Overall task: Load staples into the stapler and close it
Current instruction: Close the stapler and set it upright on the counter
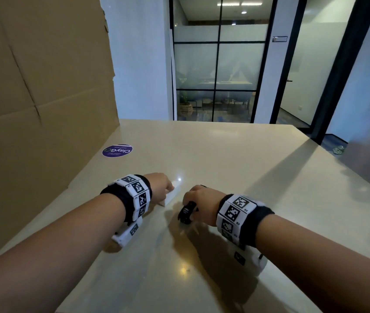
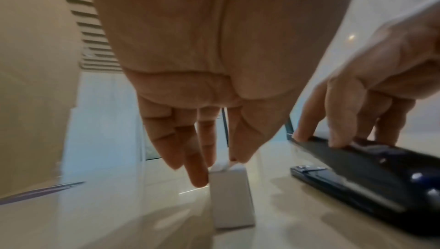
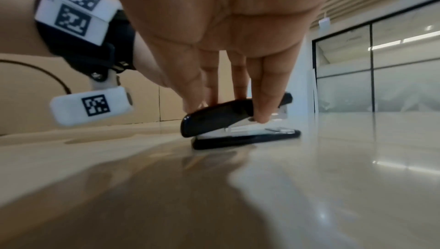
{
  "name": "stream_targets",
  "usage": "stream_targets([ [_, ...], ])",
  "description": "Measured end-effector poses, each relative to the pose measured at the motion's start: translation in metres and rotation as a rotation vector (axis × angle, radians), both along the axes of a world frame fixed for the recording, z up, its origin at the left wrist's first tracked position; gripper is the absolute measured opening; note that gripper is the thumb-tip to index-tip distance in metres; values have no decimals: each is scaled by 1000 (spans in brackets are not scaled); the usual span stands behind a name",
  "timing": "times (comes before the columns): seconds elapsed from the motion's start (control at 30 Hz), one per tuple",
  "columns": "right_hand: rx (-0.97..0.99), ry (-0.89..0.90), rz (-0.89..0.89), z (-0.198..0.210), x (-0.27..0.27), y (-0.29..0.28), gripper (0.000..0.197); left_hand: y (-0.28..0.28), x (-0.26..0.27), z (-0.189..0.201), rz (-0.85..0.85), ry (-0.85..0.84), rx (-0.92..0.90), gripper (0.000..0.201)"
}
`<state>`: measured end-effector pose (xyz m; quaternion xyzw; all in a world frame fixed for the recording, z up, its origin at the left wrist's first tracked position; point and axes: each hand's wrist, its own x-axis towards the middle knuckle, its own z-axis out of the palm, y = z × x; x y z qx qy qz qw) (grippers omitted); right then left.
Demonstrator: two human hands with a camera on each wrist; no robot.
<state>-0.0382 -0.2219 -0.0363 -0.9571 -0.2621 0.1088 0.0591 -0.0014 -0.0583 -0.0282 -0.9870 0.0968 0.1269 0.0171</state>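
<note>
A black stapler (image 1: 186, 213) lies on the beige table (image 1: 224, 154), its top arm angled a little above its base (image 3: 245, 137). My right hand (image 1: 198, 201) grips the top arm from above, thumb on one side and fingers on the other (image 3: 226, 113). Just left of it lies a small white staple box (image 1: 172, 195), seen end-on in the left wrist view (image 2: 231, 196). My left hand (image 1: 161, 186) reaches down over the box's far end, pinching it with the thumb on top and the fingers along its left side (image 2: 216, 172). No loose staples show.
A tall cardboard sheet (image 1: 39, 98) stands along the table's left side. A round purple sticker (image 1: 117, 150) lies near its foot. The table's far edge (image 1: 202, 122) faces a glass partition (image 1: 220, 64).
</note>
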Motion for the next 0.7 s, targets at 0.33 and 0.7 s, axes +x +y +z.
stream_targets([
  [0.33, -72, 13, 137, -1, 19, 89, 42, 85, -27, -1, 221, -39, 16, 40],
  [0.7, -23, 1, 173, -8, 18, 118, 41, 107, -32, -6, 238, -46, -6, 36],
])
